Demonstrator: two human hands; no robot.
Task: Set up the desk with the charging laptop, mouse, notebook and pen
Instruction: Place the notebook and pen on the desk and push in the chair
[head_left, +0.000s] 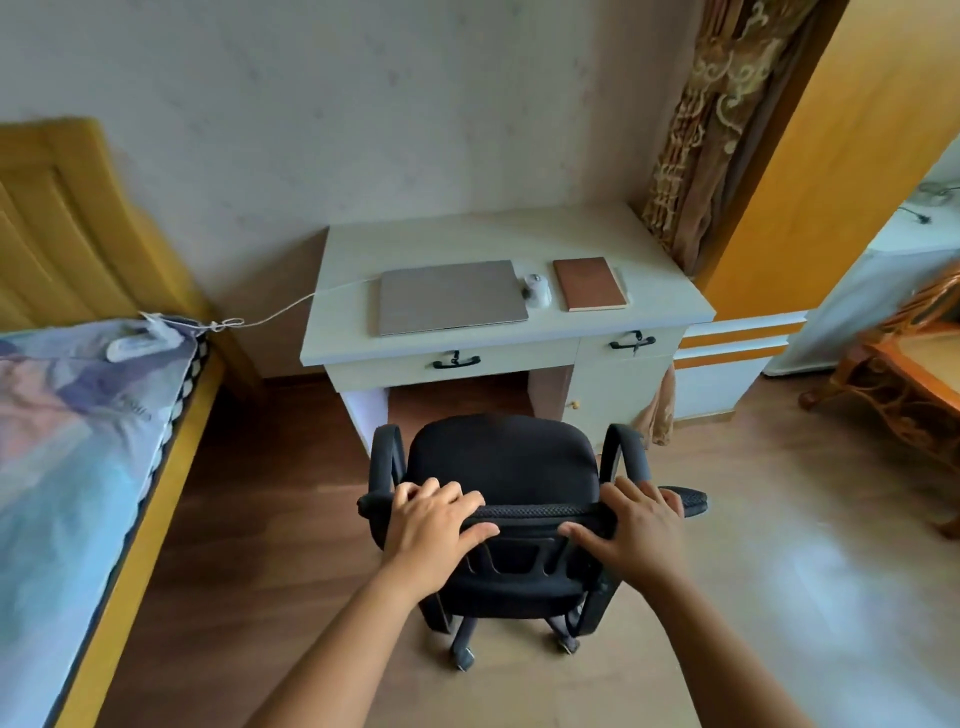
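A closed grey laptop (449, 297) lies on the white desk (670, 306), with a white cable (270, 316) running from its left side to a power strip (139, 345) on the bed. Right of the laptop sits a white mouse (538, 289), then a brown notebook (589, 283); a pale pen-like strip (622, 283) shows along the notebook's right edge. My left hand (434, 525) and my right hand (636, 527) both grip the top of the backrest of a black office chair (501, 462), which stands in front of the desk.
A bed (78, 467) with patterned bedding and a yellow wooden frame fills the left. A curtain (701, 135) and an orange wooden panel (831, 156) stand right of the desk. A carved wooden table (904, 384) is at the far right. The desk has two drawers with black handles.
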